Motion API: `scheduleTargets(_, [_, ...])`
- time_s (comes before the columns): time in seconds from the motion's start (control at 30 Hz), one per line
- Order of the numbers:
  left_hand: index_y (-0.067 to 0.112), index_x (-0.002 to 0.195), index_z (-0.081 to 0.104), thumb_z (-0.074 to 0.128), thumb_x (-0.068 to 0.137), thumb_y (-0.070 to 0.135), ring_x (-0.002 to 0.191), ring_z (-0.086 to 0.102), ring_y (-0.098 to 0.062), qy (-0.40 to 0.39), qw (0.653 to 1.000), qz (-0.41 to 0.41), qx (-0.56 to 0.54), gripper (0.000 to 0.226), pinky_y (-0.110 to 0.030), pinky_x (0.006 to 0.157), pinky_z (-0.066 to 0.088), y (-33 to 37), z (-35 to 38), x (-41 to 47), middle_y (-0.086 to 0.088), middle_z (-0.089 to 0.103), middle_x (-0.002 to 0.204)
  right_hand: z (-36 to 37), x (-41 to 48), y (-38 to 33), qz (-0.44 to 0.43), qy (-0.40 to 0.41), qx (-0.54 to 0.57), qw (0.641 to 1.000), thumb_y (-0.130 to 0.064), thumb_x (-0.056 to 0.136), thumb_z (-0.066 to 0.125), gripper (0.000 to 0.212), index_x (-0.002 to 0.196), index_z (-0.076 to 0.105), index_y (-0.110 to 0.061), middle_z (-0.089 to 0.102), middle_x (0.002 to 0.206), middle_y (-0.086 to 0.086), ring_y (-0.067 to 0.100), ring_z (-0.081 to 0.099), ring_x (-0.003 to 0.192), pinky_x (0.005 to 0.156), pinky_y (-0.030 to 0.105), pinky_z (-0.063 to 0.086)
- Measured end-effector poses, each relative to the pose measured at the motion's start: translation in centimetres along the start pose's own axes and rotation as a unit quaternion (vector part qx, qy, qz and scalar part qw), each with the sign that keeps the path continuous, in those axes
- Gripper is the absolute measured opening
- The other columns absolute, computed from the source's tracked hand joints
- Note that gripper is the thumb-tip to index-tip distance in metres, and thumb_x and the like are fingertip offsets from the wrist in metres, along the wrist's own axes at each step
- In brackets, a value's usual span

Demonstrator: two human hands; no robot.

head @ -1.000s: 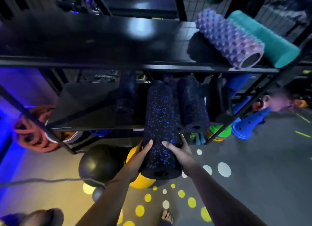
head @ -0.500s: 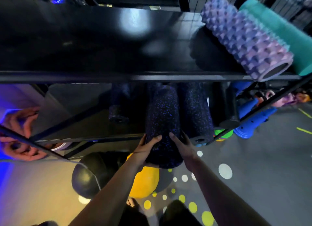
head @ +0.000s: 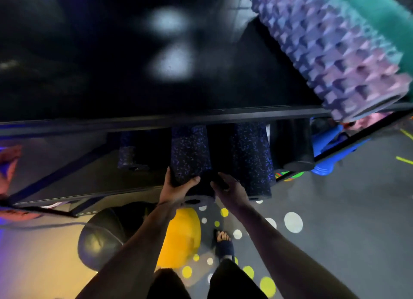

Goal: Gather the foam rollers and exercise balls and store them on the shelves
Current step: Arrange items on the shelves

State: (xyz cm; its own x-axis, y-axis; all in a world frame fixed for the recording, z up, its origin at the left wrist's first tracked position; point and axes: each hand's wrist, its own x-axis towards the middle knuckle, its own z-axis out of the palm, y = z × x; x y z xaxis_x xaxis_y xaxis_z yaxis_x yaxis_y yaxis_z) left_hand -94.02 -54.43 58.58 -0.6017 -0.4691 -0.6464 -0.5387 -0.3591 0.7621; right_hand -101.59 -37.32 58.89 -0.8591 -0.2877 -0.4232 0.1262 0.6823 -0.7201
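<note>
Grey rubber shows low on the left, where a grey exercise ball and a yellow exercise ball sit on the floor, not yet shelved. Above them the left hand grips the near end of a blue-speckled foam roller, which lies mostly on the middle shelf with its end overhanging. The right hand sits against its right side, fingers bent; whether it grips I cannot tell. Best to push straight along the roller's axis, keeping it parallel to the neighbouring speckled roller so neither rolls.
</note>
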Motion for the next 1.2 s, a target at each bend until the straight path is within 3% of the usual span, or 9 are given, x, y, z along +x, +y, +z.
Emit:
scheduleTargets(0.1, [0.056, 0.151, 0.017, 0.095, 0.054, 0.054, 0.126, 0.058, -0.031, 0.02, 0.995, -0.006, 0.098, 0.125, -0.049, 0.093, 0.057, -1.1, 1.8, 1.5, 0.006, 0.059, 0.14, -1.8, 2.0, 3.2, 0.021, 0.102, -0.158, 0.982, -0.065, 0.075, 0.059, 0.086, 0.149, 0.044, -0.022, 0.036, 0.158, 0.011, 0.034, 0.034, 0.144, 0.116, 0.044, 0.03])
scheduleTargets(0.17, [0.059, 0.151, 0.006, 0.089, 0.045, 0.068, 0.132, 0.053, -0.032, 0.049, 0.981, -0.006, 0.185, 0.135, -0.047, 0.103, 0.05, -2.3, 3.4, 2.6, -0.001, 0.053, 0.148, -3.0, 2.7, 6.1, 0.096, 0.091, -0.192, 0.972, -0.068, 0.068, 0.071, 0.105, 0.155, 0.028, -0.029, 0.014, 0.165, 0.01, 0.039, 0.022, 0.146, 0.118, 0.053, 0.024])
scheduleTargets(0.27, [0.061, 0.149, -0.005, 0.08, 0.042, 0.079, 0.136, 0.045, -0.038, 0.053, 0.966, -0.018, 0.252, 0.137, -0.045, 0.112, 0.041, -2.9, 6.8, 4.1, -0.015, 0.044, 0.152, -4.7, 3.9, 9.4, 0.116, 0.052, -0.201, 0.971, -0.072, 0.061, 0.075, 0.121, 0.156, 0.014, -0.029, 0.013, 0.163, 0.014, 0.043, 0.03, 0.14, 0.114, 0.057, 0.032])
scheduleTargets(0.4, [0.055, 0.153, -0.003, 0.081, 0.053, 0.074, 0.134, 0.046, -0.041, 0.003, 0.965, -0.013, 0.26, 0.132, -0.043, 0.114, 0.038, -1.9, 12.0, 5.3, -0.02, 0.043, 0.149, -7.1, 6.5, 11.3, 0.084, 0.098, -0.179, 0.975, -0.043, 0.084, 0.069, 0.088, 0.155, 0.022, -0.023, 0.025, 0.161, 0.013, 0.044, 0.033, 0.139, 0.112, 0.057, 0.034])
scheduleTargets(0.53, [0.043, 0.159, 0.004, 0.082, 0.068, 0.063, 0.137, 0.047, -0.03, -0.031, 0.977, 0.009, 0.21, 0.122, -0.031, 0.112, 0.035, -1.1, 16.6, 5.2, -0.01, 0.047, 0.152, -11.6, 8.5, 11.4, 0.139, 0.175, -0.156, 0.962, -0.037, 0.084, 0.07, 0.076, 0.147, 0.031, -0.021, 0.032, 0.156, 0.009, 0.043, 0.039, 0.133, 0.105, 0.059, 0.039])
scheduleTargets(0.67, [0.033, 0.16, 0.012, 0.079, 0.075, 0.06, 0.138, 0.047, -0.026, -0.022, 0.98, 0.025, 0.196, 0.112, -0.03, 0.112, 0.036, -0.6, 17.3, 6.4, -0.005, 0.048, 0.153, -13.6, 10.3, 12.1, 0.031, 0.163, -0.151, 0.975, -0.021, 0.088, 0.07, 0.065, 0.147, 0.043, -0.013, 0.035, 0.158, 0.015, 0.041, 0.039, 0.139, 0.113, 0.047, 0.034])
scheduleTargets(0.77, [0.031, 0.16, 0.012, 0.072, 0.075, 0.067, 0.137, 0.045, -0.038, 0.021, 0.969, 0.047, 0.243, 0.111, -0.041, 0.112, 0.039, -1.0, 17.7, 6.2, -0.02, 0.046, 0.151, -13.5, 11.4, 11.4, 0.011, 0.127, -0.156, 0.979, -0.018, 0.09, 0.068, 0.062, 0.147, 0.044, -0.014, 0.028, 0.162, 0.017, 0.038, 0.033, 0.145, 0.119, 0.046, 0.028])
scheduleTargets(1.0, [0.037, 0.16, 0.001, 0.053, 0.097, 0.051, 0.147, 0.014, -0.055, 0.051, 0.948, 0.041, 0.313, 0.083, -0.056, 0.118, 0.022, -1.3, 16.7, 5.6, -0.028, 0.007, 0.164, -10.9, 12.1, 7.8, -0.115, 0.078, -0.235, 0.962, -0.02, 0.096, 0.058, 0.044, 0.138, 0.055, -0.007, 0.03, 0.161, 0.021, 0.037, 0.031, 0.148, 0.121, 0.045, 0.027])
scheduleTargets(1.2, [0.023, 0.156, 0.031, 0.045, 0.104, 0.032, 0.138, 0.048, -0.034, 0.028, 0.955, 0.097, 0.277, 0.055, -0.04, 0.108, 0.041, -2.7, 11.0, 6.4, -0.01, 0.047, 0.153, -3.9, 10.8, 2.8, -0.279, -0.038, -0.327, 0.902, -0.038, 0.103, 0.047, 0.053, 0.152, 0.04, -0.019, 0.015, 0.168, 0.005, 0.027, 0.014, 0.155, 0.125, 0.047, 0.015])
